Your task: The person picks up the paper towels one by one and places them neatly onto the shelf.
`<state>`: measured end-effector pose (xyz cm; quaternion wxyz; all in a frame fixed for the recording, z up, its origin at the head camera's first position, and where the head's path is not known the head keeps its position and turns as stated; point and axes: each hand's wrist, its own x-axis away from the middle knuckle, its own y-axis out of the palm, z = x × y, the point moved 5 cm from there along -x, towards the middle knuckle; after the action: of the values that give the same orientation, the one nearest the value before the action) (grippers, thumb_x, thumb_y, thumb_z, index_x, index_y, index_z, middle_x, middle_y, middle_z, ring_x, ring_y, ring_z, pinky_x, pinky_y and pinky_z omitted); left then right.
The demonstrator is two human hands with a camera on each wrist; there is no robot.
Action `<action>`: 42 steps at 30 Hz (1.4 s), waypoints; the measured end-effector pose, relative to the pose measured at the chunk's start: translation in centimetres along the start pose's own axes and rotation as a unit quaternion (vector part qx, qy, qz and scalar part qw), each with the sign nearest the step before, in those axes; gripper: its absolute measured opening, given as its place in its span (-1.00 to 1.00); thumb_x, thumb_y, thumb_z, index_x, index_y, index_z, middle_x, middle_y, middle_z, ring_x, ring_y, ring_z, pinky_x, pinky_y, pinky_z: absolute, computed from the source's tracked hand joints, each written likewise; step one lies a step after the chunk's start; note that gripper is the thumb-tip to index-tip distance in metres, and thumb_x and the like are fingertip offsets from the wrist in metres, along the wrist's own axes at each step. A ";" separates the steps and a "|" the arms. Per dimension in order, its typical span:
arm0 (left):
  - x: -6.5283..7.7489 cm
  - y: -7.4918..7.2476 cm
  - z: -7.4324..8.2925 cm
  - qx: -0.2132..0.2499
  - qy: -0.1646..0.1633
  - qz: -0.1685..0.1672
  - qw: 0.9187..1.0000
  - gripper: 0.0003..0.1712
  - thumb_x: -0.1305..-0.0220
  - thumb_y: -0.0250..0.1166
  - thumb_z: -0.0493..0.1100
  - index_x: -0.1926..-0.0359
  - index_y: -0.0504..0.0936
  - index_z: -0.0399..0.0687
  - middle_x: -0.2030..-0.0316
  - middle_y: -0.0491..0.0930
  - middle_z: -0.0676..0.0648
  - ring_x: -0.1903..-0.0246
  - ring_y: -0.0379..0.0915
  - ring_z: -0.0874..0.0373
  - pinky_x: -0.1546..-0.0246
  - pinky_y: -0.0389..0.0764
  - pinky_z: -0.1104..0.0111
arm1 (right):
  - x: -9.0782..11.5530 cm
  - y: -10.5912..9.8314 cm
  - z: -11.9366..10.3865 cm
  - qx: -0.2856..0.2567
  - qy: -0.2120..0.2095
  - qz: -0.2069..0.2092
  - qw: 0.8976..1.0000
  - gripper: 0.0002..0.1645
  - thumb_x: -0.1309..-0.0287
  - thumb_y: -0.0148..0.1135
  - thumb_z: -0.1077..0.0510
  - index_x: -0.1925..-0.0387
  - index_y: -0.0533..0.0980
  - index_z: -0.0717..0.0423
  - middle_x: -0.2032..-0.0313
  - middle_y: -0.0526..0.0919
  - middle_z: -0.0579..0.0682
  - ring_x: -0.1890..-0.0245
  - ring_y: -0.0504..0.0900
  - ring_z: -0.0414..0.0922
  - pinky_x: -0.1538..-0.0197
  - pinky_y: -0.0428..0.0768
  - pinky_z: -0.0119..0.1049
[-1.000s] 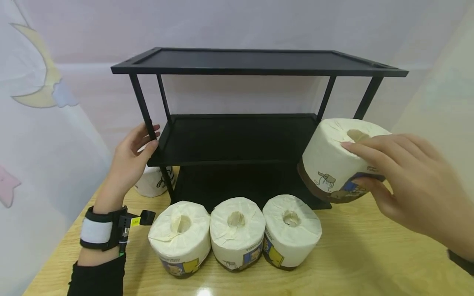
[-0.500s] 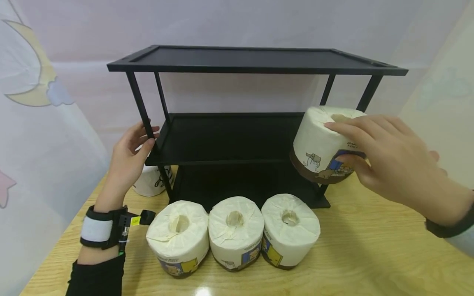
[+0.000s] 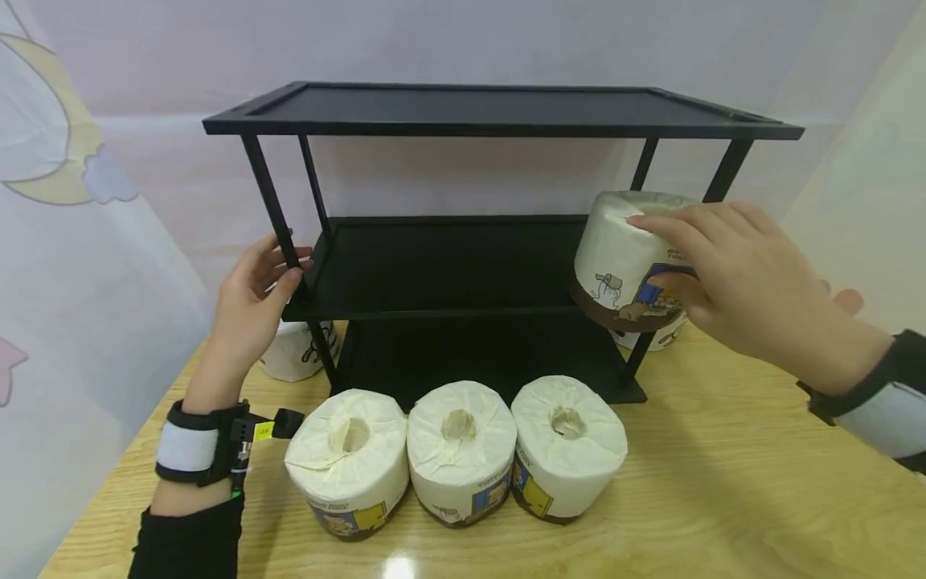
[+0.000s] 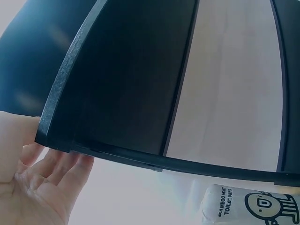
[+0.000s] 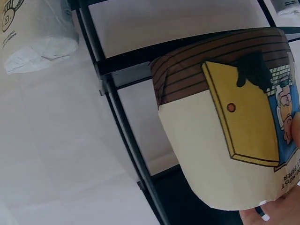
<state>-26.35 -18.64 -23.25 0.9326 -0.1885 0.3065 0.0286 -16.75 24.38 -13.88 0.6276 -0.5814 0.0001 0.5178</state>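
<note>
My right hand (image 3: 752, 281) pinches a wrapped toilet paper roll (image 3: 604, 249), thumb on its side and fingers at the top. That roll hangs at the right end of a black tiered shelf rack (image 3: 463, 312), near middle-tier height. In the right wrist view the held toilet paper roll (image 5: 197, 140) shows a yellow door print and a brown band; the hand is mostly cut off. My left hand (image 3: 246, 301) grips the rack at its left front post and middle-tier corner. Three toilet paper rolls (image 3: 350, 450) (image 3: 461, 450) (image 3: 567, 446) stand in a row before the rack.
Further toilet paper rolls stand beside the rack, one at its left (image 3: 289, 354) and one partly hidden at its right (image 3: 661, 334). The rack stands on a wooden table (image 3: 723, 482). A pale printed cloth (image 3: 463, 40) hangs behind it.
My right hand has carried its toilet paper roll left and upward, closer to the middle tier. The roll behind at the right has come into sight. My left hand keeps its grip.
</note>
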 end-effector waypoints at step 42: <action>0.0 0.6 0.0 0.001 -0.006 -0.004 1.000 -0.45 -0.53 0.03 -0.26 -0.47 0.23 -0.04 -0.22 0.47 -0.27 -0.19 0.44 0.02 -0.24 0.43 0.32 | -1.3 3.4 2.3 0.052 0.084 0.003 0.995 -0.32 -0.02 0.42 0.37 -0.22 0.41 0.30 -0.05 0.56 0.30 -0.06 0.50 0.30 0.05 0.47 0.23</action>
<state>-26.47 -18.14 -23.47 0.9346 -0.1890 0.3004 0.0253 -20.91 24.47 -14.85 0.6535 -0.5893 0.0817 0.4679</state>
